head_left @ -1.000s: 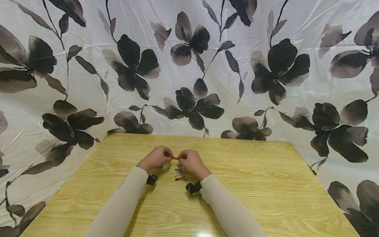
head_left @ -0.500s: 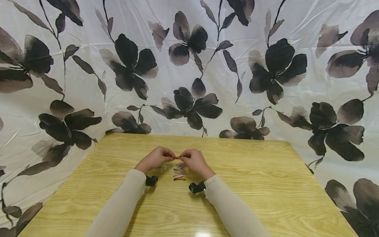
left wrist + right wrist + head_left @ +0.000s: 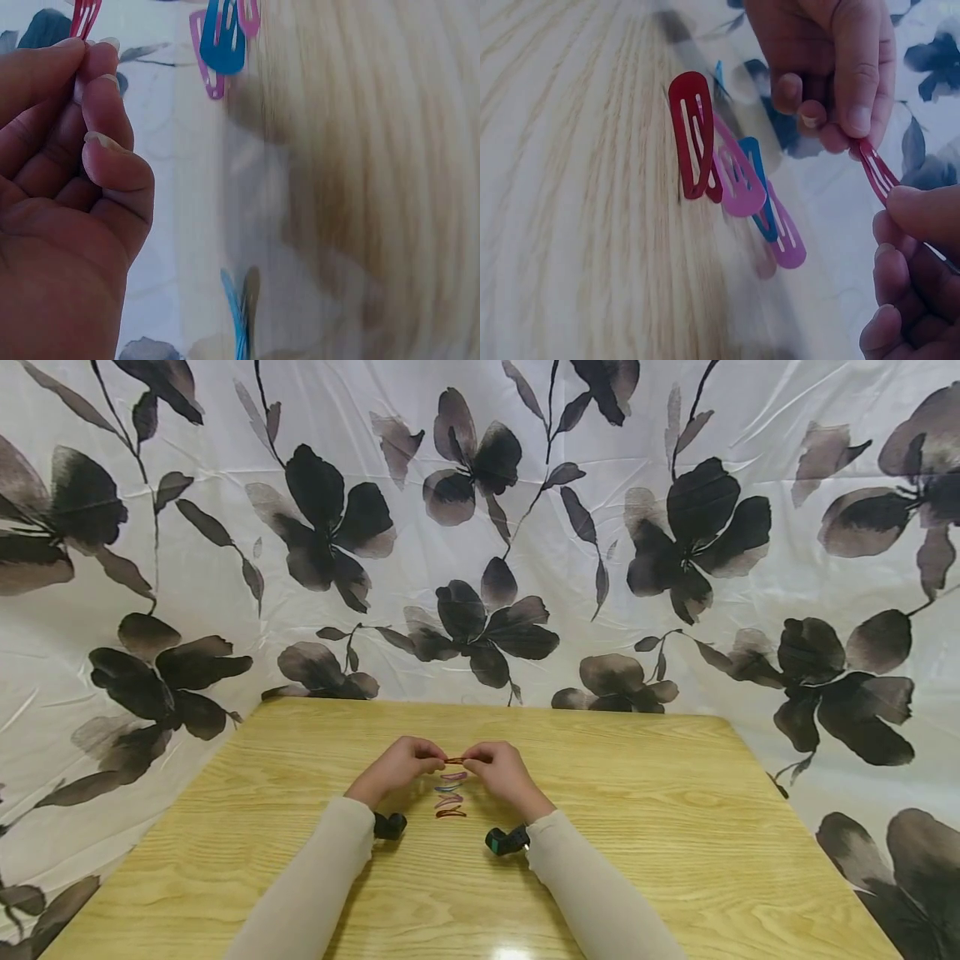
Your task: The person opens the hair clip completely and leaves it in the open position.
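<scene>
A red snap hair clip (image 3: 874,169) is pinched at one end by my left hand (image 3: 401,766) and at the other by my right hand (image 3: 501,768), just above the table's far half. Below it, a row of clips runs toward me: purple (image 3: 791,259), blue (image 3: 751,145), pink (image 3: 744,201) and red (image 3: 691,88). In the right wrist view the red one looks parted into two arms. Beneath my left hand, another blue hair clip (image 3: 239,326) lies on the table, partly cut off by the left wrist view's lower edge.
The wood-grain table (image 3: 637,827) reaches back to a floral cloth (image 3: 600,568) that hangs behind it and along both sides. A black wrist camera (image 3: 390,826) sits at my left wrist and another black camera (image 3: 506,841) at my right.
My right hand has drifted right and slightly nearer, uncovering the purple clip and the rest of the row. Both hands still pinch the red hair clip, which has moved slightly right.
</scene>
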Available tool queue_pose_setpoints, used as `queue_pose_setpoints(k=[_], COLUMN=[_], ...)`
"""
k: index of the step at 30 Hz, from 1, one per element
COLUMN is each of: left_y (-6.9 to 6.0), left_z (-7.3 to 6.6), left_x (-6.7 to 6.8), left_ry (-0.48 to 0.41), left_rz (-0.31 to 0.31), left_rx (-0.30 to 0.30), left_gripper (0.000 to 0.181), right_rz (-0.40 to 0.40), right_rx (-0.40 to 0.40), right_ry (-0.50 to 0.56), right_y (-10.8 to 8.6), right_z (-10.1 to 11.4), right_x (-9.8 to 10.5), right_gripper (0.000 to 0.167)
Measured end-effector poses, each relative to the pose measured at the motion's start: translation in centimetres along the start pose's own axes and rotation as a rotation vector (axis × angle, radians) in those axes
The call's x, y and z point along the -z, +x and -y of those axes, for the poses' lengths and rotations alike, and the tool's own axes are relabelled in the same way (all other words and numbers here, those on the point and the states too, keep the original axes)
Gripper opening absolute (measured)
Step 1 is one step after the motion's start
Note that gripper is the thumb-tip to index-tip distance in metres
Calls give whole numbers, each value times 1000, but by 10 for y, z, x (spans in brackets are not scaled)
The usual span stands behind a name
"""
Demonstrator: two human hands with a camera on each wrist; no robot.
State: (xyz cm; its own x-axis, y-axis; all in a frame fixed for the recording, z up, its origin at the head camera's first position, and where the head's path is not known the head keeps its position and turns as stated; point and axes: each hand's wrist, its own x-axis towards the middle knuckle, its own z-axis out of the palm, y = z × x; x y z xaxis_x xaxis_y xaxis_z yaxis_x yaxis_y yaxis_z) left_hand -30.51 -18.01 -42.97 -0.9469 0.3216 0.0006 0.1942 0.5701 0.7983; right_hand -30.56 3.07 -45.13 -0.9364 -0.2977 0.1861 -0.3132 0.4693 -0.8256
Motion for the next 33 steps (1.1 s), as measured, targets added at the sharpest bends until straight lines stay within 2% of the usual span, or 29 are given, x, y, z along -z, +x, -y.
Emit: queue_pose_setpoints(k=[2, 11, 19, 26, 33], left_y=[0, 0, -3, -9, -14], left_z=[0, -1, -2, -1, 1], left_x=[-3, -14, -22, -28, -32], left_ry=[-14, -75, -126, -158, -188], left_rz=[1, 12, 36, 11, 5], left_rx=[-8, 28, 20, 44, 34], left_gripper=[17, 15, 18, 18, 20], right_rz=[-2, 7, 27, 29, 40], right_rx=[5, 17, 14, 3, -23], right_ry=[6, -7, 26, 83, 158], right_y=[-2, -9, -16, -19, -22], right_z=[-2, -8, -13, -16, -17], right_x=[1, 9, 12, 13, 12], right_gripper=[12, 14, 14, 14, 15])
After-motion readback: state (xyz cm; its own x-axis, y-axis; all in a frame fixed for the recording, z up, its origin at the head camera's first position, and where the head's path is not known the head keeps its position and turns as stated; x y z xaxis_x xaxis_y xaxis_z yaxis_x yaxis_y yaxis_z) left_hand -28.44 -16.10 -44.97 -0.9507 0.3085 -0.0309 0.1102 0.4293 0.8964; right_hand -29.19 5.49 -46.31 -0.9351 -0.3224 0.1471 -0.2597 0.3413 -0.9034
